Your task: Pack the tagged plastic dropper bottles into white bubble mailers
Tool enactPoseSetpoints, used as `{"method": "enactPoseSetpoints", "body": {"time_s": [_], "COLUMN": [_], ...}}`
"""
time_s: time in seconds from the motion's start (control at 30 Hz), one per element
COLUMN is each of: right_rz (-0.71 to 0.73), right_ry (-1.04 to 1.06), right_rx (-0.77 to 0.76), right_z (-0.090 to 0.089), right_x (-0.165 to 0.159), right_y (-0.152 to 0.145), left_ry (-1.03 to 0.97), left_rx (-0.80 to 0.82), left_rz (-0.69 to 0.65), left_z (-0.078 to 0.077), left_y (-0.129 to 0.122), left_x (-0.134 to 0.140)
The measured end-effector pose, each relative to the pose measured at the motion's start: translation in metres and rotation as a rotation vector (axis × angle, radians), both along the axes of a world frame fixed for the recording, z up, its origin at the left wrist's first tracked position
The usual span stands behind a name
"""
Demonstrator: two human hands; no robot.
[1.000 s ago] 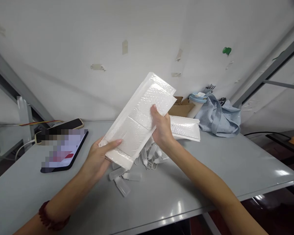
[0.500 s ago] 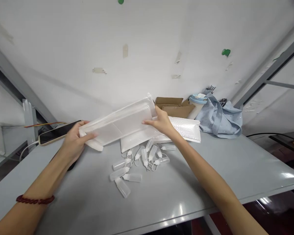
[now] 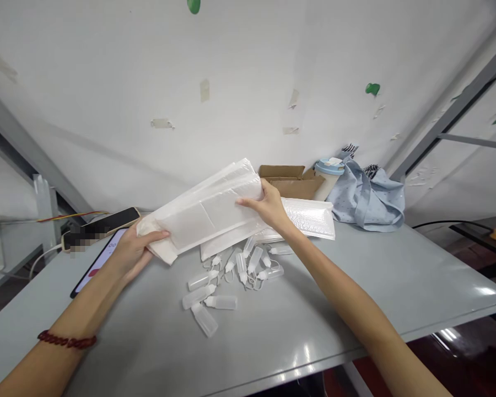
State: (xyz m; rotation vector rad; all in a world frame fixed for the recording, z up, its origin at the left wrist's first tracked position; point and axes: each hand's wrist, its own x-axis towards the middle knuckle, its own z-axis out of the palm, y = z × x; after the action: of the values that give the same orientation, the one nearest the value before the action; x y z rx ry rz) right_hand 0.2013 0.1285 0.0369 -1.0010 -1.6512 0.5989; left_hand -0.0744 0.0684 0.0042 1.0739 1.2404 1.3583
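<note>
A long white padded mailer [image 3: 206,215], which looks layered or folded, is held tilted above the table between my two hands. My left hand [image 3: 137,248] grips its lower left end, thumb on top. At the upper right end, my right hand [image 3: 268,207] pinches it with the thumb in front and the fingers behind. More white bubble mailers [image 3: 312,218] lie on the table behind and to the right. Just in front of them are several small clear squeeze bottles [image 3: 223,302] with white tips and looped cap straps, in a loose heap.
A phone with a lit screen [image 3: 101,259] lies by my left forearm, beside a dark phone [image 3: 111,220] on a white cable. Along the wall stand an open cardboard box [image 3: 289,184], a blue-lidded cup [image 3: 329,173] and a light blue cloth bag [image 3: 366,198]. Metal posts rise at both sides.
The mailer's left end has dipped slightly and its layers have spread apart at the top. My left hand has moved a little lower. The phone by my left forearm now shows a lit screen.
</note>
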Motion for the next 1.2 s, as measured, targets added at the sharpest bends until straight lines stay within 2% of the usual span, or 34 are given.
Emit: {"method": "enactPoseSetpoints", "body": {"time_s": [0.13, 0.3, 0.4, 0.53, 0.7, 0.8, 0.97, 1.1, 1.2], "right_rz": [-0.018, 0.079, 0.104, 0.178, 0.201, 0.199, 0.06, -0.062, -0.111], "right_ry": [0.187, 0.053, -0.038, -0.131, -0.164, -0.138, 0.035, 0.195, 0.227], "right_rx": [0.104, 0.148, 0.109, 0.052, 0.046, 0.065, 0.074, 0.073, 0.075], "right_z": [0.0, 0.003, 0.002, 0.0, -0.001, 0.001, 0.016, 0.035, 0.046], "right_x": [-0.002, 0.001, 0.003, 0.004, 0.005, 0.007, 0.022, 0.04, 0.049], "right_y": [-0.002, -0.003, -0.002, -0.003, -0.006, -0.003, 0.007, 0.008, 0.004], "left_ry": [0.016, 0.033, 0.101, 0.145, 0.093, 0.065, 0.079, 0.217, 0.35], "left_rx": [0.049, 0.143, 0.053, -0.054, -0.088, -0.069, -0.028, -0.12, -0.086], "left_rz": [-0.048, 0.038, 0.045, -0.018, -0.08, 0.006, 0.212, 0.138, 0.091], "left_z": [0.004, 0.004, -0.003, -0.012, -0.006, -0.002, 0.004, 0.005, -0.001], "left_y": [-0.005, -0.004, 0.002, 0.007, -0.001, 0.0, 0.024, 0.052, 0.074], "left_x": [0.014, 0.014, -0.001, -0.012, 0.003, 0.007, -0.021, -0.049, -0.047]}}
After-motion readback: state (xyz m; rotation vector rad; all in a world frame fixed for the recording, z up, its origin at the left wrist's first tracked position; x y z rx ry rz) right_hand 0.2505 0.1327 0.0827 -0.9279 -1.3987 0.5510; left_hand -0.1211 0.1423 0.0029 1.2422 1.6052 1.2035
